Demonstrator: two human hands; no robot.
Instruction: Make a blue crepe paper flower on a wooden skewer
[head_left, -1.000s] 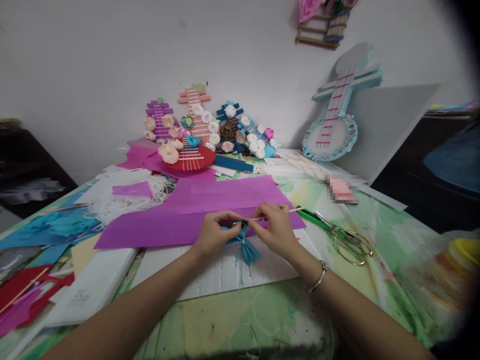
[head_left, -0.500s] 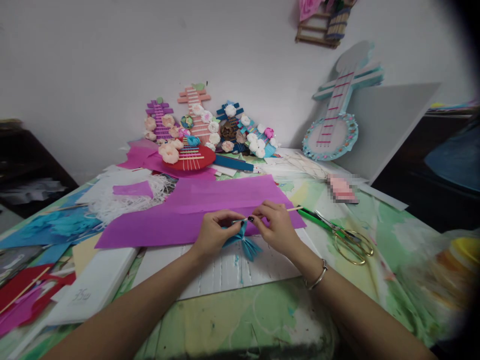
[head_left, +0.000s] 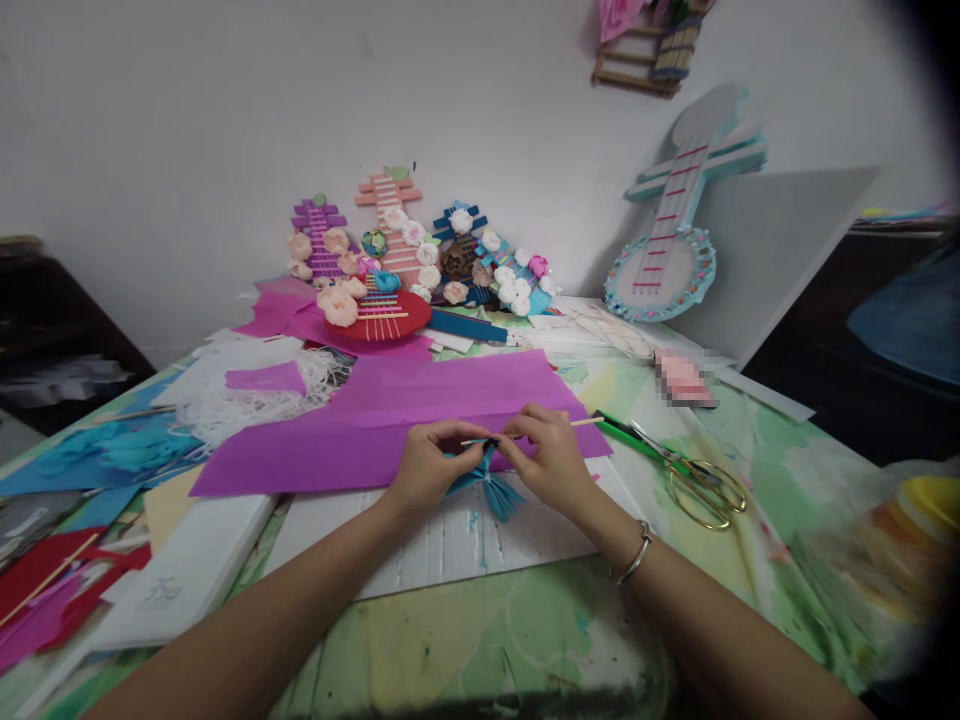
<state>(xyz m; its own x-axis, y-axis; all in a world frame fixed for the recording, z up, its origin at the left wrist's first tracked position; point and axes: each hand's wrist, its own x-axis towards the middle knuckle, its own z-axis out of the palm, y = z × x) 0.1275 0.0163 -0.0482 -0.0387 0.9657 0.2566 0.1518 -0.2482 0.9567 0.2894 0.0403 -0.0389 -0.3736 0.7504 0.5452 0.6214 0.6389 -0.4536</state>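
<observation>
Pleated blue paper [head_left: 499, 497], fanned out at its lower end, hangs from the fingertips of my left hand [head_left: 431, 462], which are pinched on it. My right hand [head_left: 547, 455] is closed round a thin wooden stick [head_left: 587, 422], whose other end shows between the two hands at the top of the blue paper. The fingertips of both hands nearly meet. Under them lie a large purple sheet [head_left: 315, 450] and a white board [head_left: 420, 550] with clear glue-like lines.
Gold-handled scissors [head_left: 705, 492] and a green tool [head_left: 626, 433] lie to the right. Flower-decorated instrument models [head_left: 397, 230] stand by the wall. White shredded strips [head_left: 225, 405], blue paper [head_left: 124, 450] and a white box [head_left: 187, 570] are on the left. A yellow-lidded jar [head_left: 930, 505] is far right.
My right hand's fingertips have shifted slightly left, closer to my left fingertips. The stick's tip now shows between the hands. The blue paper has barely moved.
</observation>
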